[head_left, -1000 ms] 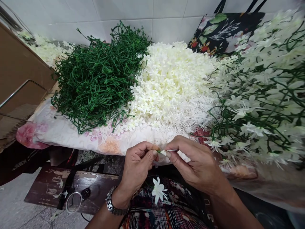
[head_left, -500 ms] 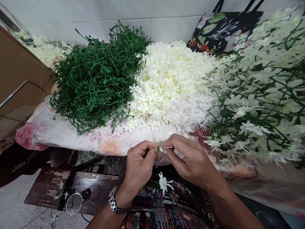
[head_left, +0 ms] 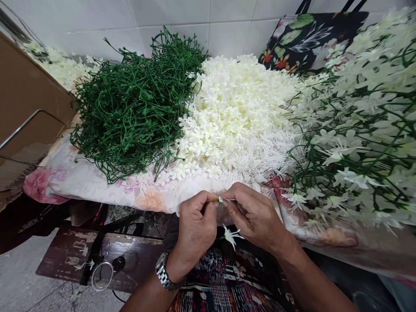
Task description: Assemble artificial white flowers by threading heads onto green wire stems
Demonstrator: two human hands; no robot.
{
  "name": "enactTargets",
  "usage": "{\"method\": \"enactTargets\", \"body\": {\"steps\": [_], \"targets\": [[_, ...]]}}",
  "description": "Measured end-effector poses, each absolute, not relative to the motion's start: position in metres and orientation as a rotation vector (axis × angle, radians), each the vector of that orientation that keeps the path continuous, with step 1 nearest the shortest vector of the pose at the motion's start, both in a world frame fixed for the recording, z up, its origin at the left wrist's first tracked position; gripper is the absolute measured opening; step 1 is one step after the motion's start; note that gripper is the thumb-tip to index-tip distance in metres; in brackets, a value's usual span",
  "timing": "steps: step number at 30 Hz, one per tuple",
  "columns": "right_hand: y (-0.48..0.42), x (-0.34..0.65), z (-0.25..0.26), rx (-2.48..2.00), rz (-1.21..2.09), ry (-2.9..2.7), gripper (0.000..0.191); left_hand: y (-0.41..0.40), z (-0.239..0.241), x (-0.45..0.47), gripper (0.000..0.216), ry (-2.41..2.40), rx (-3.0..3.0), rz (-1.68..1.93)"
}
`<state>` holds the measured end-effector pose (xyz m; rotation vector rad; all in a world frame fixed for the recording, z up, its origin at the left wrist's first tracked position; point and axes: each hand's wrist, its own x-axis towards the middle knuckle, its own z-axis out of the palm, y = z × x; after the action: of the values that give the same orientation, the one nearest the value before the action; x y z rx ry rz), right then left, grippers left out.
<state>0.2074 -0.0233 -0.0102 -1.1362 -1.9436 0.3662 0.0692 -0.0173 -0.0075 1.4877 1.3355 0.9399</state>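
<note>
My left hand (head_left: 196,225), with a metal watch on its wrist, is pinched on the tip of a green stem that hangs below it and carries a white flower (head_left: 231,236). My right hand (head_left: 255,214) is pinched on a small white flower piece (head_left: 222,200) and presses it against the stem tip between the two thumbs. Both hands meet just in front of the cloth edge, above my patterned lap. Behind them lie a heap of loose white flowers (head_left: 237,108) and a tangle of bare green stems (head_left: 133,108).
A floral cloth (head_left: 97,184) covers the work surface. Finished stems with white flowers (head_left: 360,130) pile up at the right, with a dark floral bag (head_left: 308,39) behind. A brown box (head_left: 26,91) stands left. A dark board (head_left: 71,255) lies on the floor below.
Both hands drifted slightly right and up, still pinched together. The white flower hanging below them rose and swung to the right.
</note>
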Motion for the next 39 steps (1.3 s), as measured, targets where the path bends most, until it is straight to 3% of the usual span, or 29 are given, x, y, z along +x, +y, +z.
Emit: {"method": "enactTargets", "body": {"steps": [17, 39], "targets": [[-0.027, 0.208, -0.003, -1.145, 0.398, -1.880, 0.009, -0.014, -0.006, 0.064, 0.014, 1.164, 1.145, 0.962], [-0.025, 0.210, -0.013, -1.167, 0.611, -1.761, 0.008, -0.015, -0.009, 0.061, 0.005, 1.159, 1.198, 0.968]]}}
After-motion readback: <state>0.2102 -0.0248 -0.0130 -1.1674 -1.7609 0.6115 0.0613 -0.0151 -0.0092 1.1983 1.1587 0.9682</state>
